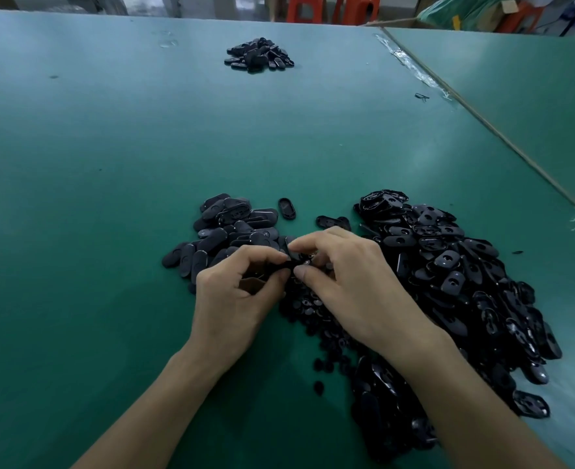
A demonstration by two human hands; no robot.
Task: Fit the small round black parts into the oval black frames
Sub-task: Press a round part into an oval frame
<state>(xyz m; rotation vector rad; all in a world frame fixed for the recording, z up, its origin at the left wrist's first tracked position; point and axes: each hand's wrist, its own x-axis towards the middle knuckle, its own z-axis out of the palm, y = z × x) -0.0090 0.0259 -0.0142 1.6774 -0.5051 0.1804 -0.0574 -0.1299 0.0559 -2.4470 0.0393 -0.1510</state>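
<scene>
Since the hands meet just above the scattered round parts [308, 308] at lower centre, a slipped pinch would lose the small round part [305, 262] among its lookalikes, or seat it crooked. The left hand [242, 292] pinches an oval frame [292, 264]. The right hand [353, 282], fingertips closed, seemingly presses the part in, though it is largely hidden.

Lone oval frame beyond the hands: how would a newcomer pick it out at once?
On the green table, find the gap between the left pile and the larger right pile. The oval frame is the leftmost loose piece there, lying singly, hollow side up.
</scene>
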